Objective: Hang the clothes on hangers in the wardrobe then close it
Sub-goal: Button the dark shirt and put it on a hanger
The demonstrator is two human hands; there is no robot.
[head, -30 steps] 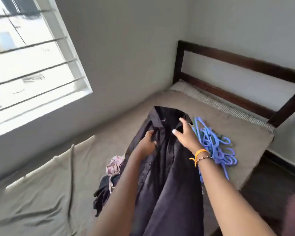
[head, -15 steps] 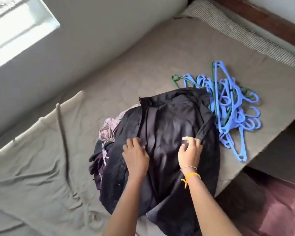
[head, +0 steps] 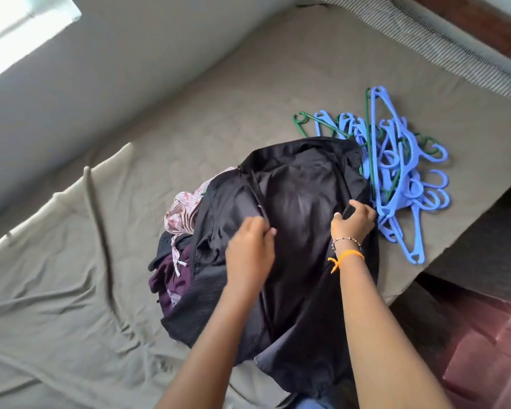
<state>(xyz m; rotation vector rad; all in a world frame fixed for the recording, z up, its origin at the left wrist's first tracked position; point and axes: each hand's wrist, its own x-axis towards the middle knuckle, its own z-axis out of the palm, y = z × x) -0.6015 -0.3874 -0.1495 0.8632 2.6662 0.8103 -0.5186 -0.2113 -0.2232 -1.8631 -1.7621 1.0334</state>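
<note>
A black shirt (head: 301,196) lies spread over a heap of clothes on the bed. My left hand (head: 250,249) grips the shirt's left front edge near the placket. My right hand (head: 353,221), with an orange band and beads at the wrist, pinches the shirt's right edge. To the right of the shirt lies a tangled pile of blue hangers (head: 401,172) with a couple of green hangers (head: 303,121) among them. Under the shirt's left side show a pink patterned garment (head: 183,214) and a purple garment (head: 168,278).
The bed is covered by a wrinkled grey-green sheet (head: 71,290). A grey wall (head: 115,69) runs along the far side, with a bright window (head: 18,28) at top left. The wooden bed frame (head: 484,28) is at top right. Dark floor (head: 469,335) lies to the lower right.
The shirt went from held up to lying flat on the clothes heap as the view tilted down. Both hands moved apart to the shirt's two front edges, the right one toward the hangers.
</note>
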